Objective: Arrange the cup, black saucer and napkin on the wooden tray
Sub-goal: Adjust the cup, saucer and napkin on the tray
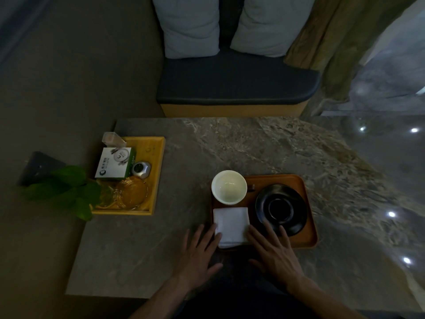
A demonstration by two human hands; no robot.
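Observation:
A brown wooden tray [309, 217] lies on the stone table in front of me. On its far left corner stands a white cup [229, 187], empty and upright. A folded white napkin [231, 226] lies just in front of the cup. The black saucer [281, 209] fills the tray's right half. My left hand [197, 252] is spread flat, fingertips touching the napkin's left edge. My right hand [273, 252] is spread too, its fingers at the napkin's right edge and over the saucer's near rim. Neither hand holds anything.
A yellow wooden tray [158, 171] at the table's left holds a white-green box [113, 163], a small silver timer [140, 169], a glass ashtray [132, 192] and a clear holder. A green plant [66, 189] overhangs its corner. A cushioned bench [236, 86] stands beyond the table.

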